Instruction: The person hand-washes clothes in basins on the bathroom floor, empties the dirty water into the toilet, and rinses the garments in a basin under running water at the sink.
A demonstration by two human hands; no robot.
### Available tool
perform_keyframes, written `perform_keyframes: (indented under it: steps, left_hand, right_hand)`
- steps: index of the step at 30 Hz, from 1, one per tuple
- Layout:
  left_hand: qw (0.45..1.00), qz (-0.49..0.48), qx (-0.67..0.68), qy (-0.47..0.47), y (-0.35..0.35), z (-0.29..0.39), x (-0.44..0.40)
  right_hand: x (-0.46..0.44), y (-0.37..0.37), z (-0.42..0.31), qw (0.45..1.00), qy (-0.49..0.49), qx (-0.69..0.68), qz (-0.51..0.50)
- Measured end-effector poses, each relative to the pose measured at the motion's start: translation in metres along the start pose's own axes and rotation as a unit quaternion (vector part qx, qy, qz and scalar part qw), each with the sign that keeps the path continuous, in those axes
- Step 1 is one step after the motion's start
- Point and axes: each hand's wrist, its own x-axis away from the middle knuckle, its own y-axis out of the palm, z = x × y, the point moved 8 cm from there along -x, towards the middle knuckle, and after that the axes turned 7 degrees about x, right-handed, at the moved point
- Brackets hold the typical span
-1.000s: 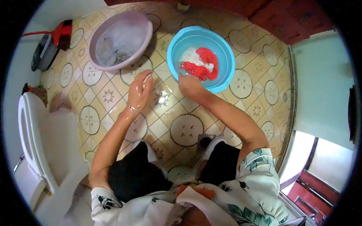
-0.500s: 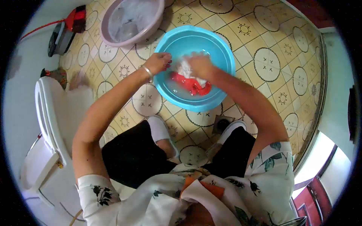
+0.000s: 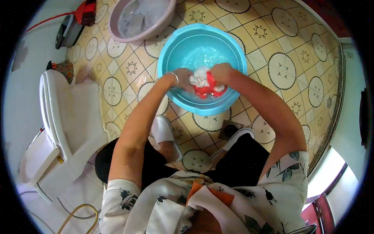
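Observation:
A wet red and white cloth (image 3: 202,80) lies bunched up in the water of a light blue basin (image 3: 183,102) on the floor. My left hand (image 3: 183,79), with a silver bracelet at its wrist, is closed on the cloth's left side. On the right, my right hand (image 3: 221,74) is closed around the cloth's upper right part, where a red strip shows beside the fingers. My fingertips are partly hidden by the cloth and water.
A pink basin (image 3: 113,27) of sudsy water with something pale in it stands behind and left. At left is a white toilet (image 3: 58,113); a red broom (image 3: 85,13) and dustpan (image 3: 71,33) lean by the wall. A floor drain (image 3: 230,129) lies between my slippered feet.
My left hand has moved down and right from the basin's left rim onto the cloth. My right hand has shifted right and slightly down, and the cloth is gathered between both hands.

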Motion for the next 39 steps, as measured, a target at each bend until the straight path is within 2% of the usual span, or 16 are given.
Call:
perform_keyframes:
  steps: [5, 7, 8, 10, 11, 13, 15, 17, 19, 21, 22, 26, 29, 31, 35, 39]
  left_hand:
    - [0.995, 0.09, -0.04, 0.004, -0.047, 0.009, 0.028]
    - [0.965, 0.134, -0.014, 0.224, -0.061, 0.049, 0.047]
    - [0.965, 0.134, -0.014, 0.224, -0.063, 0.053, 0.051]
    - [0.972, 0.159, 0.062, 0.163, -0.083, 0.078, 0.072]
    - [0.972, 0.159, 0.062, 0.163, -0.089, 0.085, 0.077]
    - [0.949, 0.17, 0.212, 0.161, -0.101, 0.088, 0.085]
    - [0.928, 0.231, 0.233, 0.179, -0.113, 0.089, 0.088]
    - [0.845, 0.326, 0.387, 0.173, -0.13, 0.071, 0.089]
    - [0.84, 0.329, 0.405, 0.149, -0.12, 0.042, 0.064]
    - [0.773, 0.397, 0.432, 0.242, -0.109, 0.027, 0.051]
    - [0.862, 0.362, 0.316, 0.165, -0.095, 0.001, 0.025]
    - [0.972, 0.213, 0.085, 0.058, -0.021, 0.001, -0.01]
    - [0.893, 0.406, -0.17, 0.091, 0.02, 0.014, -0.004]
    - [0.944, 0.2, -0.253, 0.073, 0.05, 0.021, -0.019]
    - [0.988, -0.067, -0.136, -0.028, 0.053, 0.029, -0.013]
    - [0.974, 0.193, 0.084, -0.078, -0.005, -0.007, -0.003]
  right_hand:
    - [0.009, 0.016, -0.03, 0.989, -0.088, -0.033, -0.115]
    - [0.014, 0.008, -0.012, 0.984, 0.019, -0.119, -0.133]
    - [0.015, 0.013, -0.011, 0.984, 0.019, -0.119, -0.133]
    - [0.019, -0.02, 0.0, 0.982, 0.036, -0.106, 0.154]
    - [0.022, -0.025, 0.002, 0.982, 0.037, -0.106, 0.153]
    - [0.031, -0.048, -0.01, 0.87, -0.144, -0.445, 0.155]
    - [0.012, -0.04, 0.0, 0.868, -0.144, -0.457, 0.132]
    - [0.006, -0.035, 0.014, 0.863, -0.084, -0.495, 0.054]
    - [0.001, -0.031, 0.017, 0.837, -0.076, -0.539, 0.05]
    - [0.012, -0.037, 0.044, 0.787, 0.046, -0.581, 0.201]
    - [0.006, -0.031, 0.047, 0.813, 0.056, -0.553, 0.173]
    - [-0.012, -0.005, 0.055, 0.928, 0.109, -0.288, 0.208]
    - [0.004, -0.007, 0.045, 0.931, 0.147, -0.185, 0.28]
    - [0.009, -0.013, 0.03, 0.931, 0.094, -0.097, 0.339]
    - [-0.016, 0.001, 0.04, 0.955, 0.1, -0.05, 0.275]
    - [-0.029, 0.007, 0.044, 0.922, 0.198, -0.141, 0.3]
